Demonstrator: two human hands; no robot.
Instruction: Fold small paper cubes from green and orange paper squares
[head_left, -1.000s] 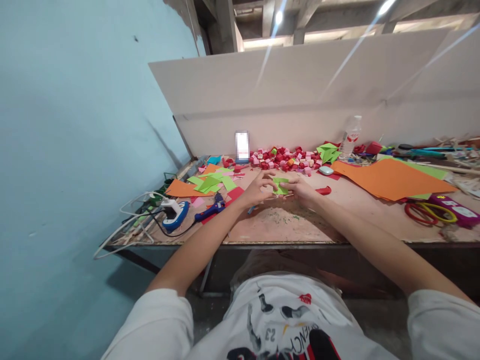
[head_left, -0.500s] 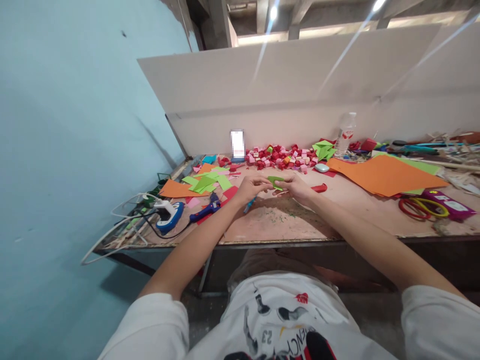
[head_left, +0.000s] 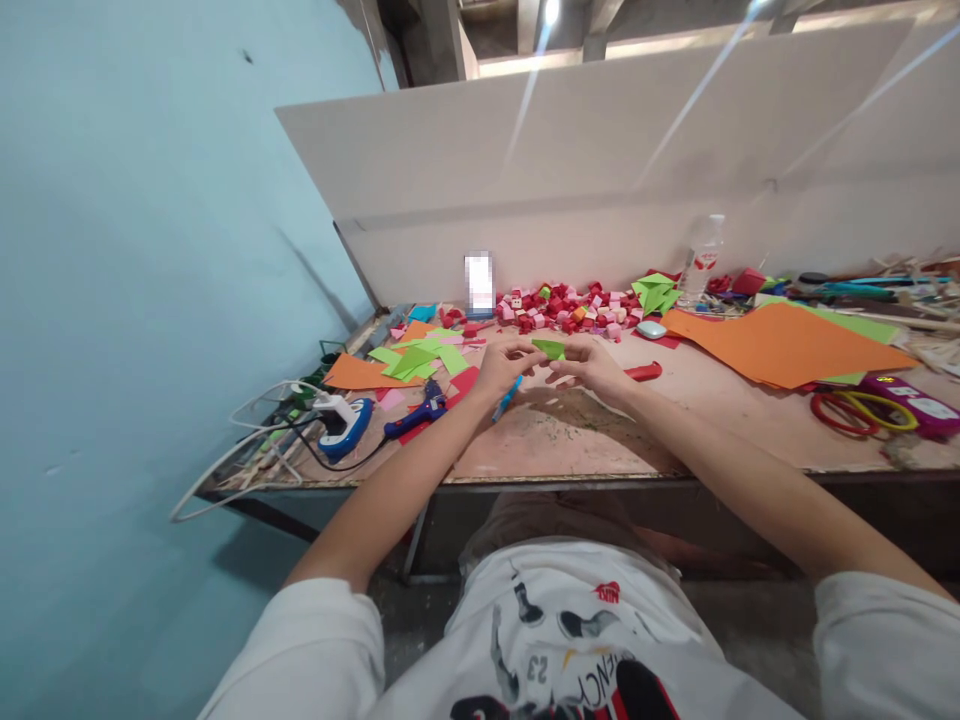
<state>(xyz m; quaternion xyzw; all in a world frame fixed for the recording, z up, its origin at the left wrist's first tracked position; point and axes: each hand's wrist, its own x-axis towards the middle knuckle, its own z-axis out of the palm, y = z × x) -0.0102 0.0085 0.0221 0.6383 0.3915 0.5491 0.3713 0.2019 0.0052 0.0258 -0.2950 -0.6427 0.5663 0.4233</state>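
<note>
A small piece of green paper (head_left: 550, 349), its shape partly covered by fingers, is held above the table between both hands. My left hand (head_left: 508, 366) pinches its left side, and my right hand (head_left: 592, 368) has fingers closed on its right side. Below the left hand lies a blue pen-like tool (head_left: 507, 400) on the tabletop. Just right of the right hand is a red-handled cutter (head_left: 643, 371). Small cut scraps lie scattered on the table under the hands.
Behind the hands spreads a pile of small red and pink folded paper pieces (head_left: 559, 308), near a propped phone (head_left: 479, 284). Left are green sheets (head_left: 420, 358), a glue gun (head_left: 420, 412) and a power strip (head_left: 346, 430). Right are orange paper (head_left: 787, 345), a bottle (head_left: 703, 262) and scissors (head_left: 847, 412).
The green paper is turned and now shows a more pointed, triangular outline. My fingers have shifted on it. The whole view has moved slightly.
</note>
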